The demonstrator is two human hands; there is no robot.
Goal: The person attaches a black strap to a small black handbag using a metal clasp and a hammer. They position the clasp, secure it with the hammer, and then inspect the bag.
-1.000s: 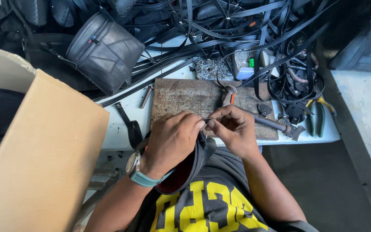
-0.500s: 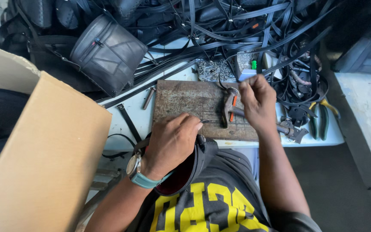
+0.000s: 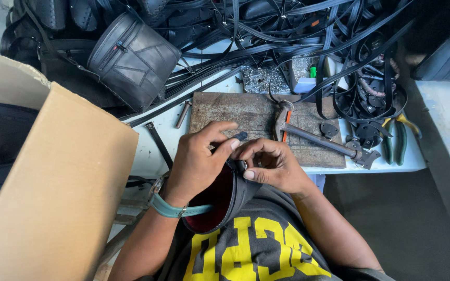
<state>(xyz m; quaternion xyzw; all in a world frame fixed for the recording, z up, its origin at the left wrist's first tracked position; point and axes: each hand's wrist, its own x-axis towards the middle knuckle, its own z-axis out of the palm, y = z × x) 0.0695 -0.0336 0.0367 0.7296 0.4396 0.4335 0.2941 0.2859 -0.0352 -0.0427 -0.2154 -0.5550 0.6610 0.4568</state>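
Observation:
A dark leather pouch [image 3: 220, 200] with a red lining lies in my lap, its mouth open. My left hand [image 3: 199, 158], with a teal watch strap at the wrist, grips its rim and pinches a small dark tab [image 3: 240, 136] between thumb and forefinger. My right hand [image 3: 272, 166] meets it from the right, fingers curled on the pouch edge by a small dark fitting [image 3: 240, 165]. Both hands hover over the near edge of a worn wooden block [image 3: 225, 106].
A hammer [image 3: 319, 138] lies across the block. Green-handled pliers [image 3: 398, 140] sit at the table's right end. A metal punch [image 3: 183, 114] and a strap lie left of the block. A black bag [image 3: 131, 60], tangled black straps and a tray of rivets [image 3: 259, 79] fill the back. A cardboard box [image 3: 53, 192] stands left.
My right hand was reaching up over the block toward the tools half a second ago; it has come back down to the pouch beside my left hand. The view has shifted slightly.

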